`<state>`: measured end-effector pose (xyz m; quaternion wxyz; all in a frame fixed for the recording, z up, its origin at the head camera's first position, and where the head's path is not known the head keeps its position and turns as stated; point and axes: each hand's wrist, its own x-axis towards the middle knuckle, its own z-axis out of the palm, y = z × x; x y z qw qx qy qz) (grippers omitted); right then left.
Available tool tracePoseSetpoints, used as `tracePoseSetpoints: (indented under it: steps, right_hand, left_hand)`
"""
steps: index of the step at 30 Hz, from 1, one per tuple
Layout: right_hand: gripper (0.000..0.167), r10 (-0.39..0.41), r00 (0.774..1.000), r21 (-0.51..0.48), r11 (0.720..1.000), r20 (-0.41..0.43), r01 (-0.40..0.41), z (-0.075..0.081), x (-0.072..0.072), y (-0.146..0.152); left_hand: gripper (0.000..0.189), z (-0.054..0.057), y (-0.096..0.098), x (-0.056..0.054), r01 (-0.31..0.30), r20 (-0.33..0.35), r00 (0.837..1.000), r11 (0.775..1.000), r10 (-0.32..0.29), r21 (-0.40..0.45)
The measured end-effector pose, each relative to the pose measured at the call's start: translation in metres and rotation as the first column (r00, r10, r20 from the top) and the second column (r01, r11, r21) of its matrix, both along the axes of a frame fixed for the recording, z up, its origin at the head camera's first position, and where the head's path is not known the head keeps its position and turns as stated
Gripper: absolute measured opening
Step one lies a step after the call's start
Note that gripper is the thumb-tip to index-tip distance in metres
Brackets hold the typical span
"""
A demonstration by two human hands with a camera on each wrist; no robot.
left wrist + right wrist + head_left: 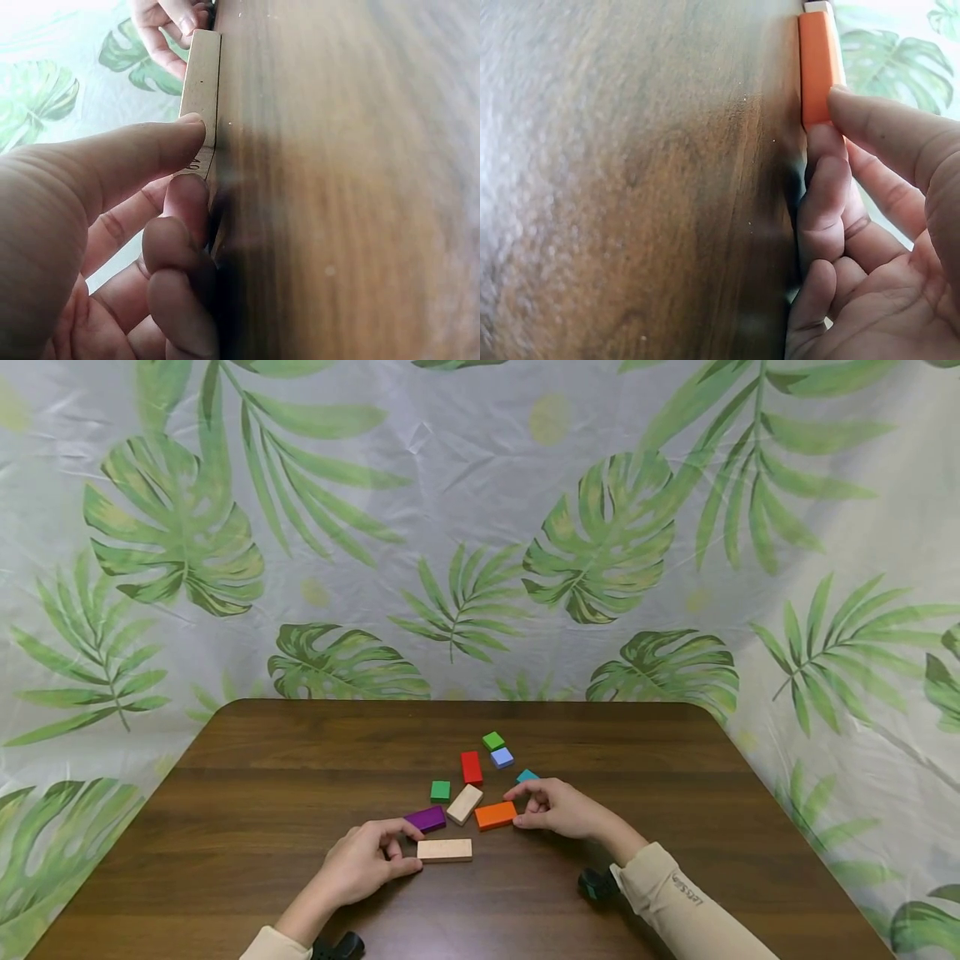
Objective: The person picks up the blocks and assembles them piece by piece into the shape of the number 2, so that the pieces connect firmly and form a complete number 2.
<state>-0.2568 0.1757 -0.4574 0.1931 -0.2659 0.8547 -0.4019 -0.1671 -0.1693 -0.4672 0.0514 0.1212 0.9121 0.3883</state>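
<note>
A long plain wooden block (445, 851) lies flat on the table at the near side. My left hand (367, 860) pinches its left end, the thumb on the near edge. In the left wrist view the thumb tip presses on this block (200, 86). Behind it, a purple block (426, 819) is close to the left fingertips. My right hand (562, 808) holds the right end of an orange block (496, 815) between thumb and fingers. The thumb touches the orange block (819, 67) in the right wrist view. A teal block (527, 775) is partly hidden behind the right hand.
Between the hands lies a tilted plain wooden block (465, 804). Farther back are a dark green block (440, 791), a red block (471, 767), a light blue block (502, 757) and a bright green block (492, 741). A leaf-patterned curtain (480, 527) hangs behind the brown table (300, 760).
</note>
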Motion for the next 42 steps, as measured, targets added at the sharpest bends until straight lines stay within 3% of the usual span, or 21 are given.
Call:
tracePoseSetpoints:
  steps: [26,42]
  right_hand:
    - [0.03,-0.041,0.999,0.024,0.999,-0.026,0.041,-0.001,0.006,0.003]
    - [0.025,-0.029,0.999,0.004,1.0,0.027,0.029,0.001,0.017,0.012]
  left_hand:
    - [0.021,-0.002,0.001,-0.001,-0.017,0.009,1.0,1.0,0.017,-0.014]
    - [0.021,-0.003,0.001,-0.002,-0.02,0.012,1.0,1.0,0.02,-0.012]
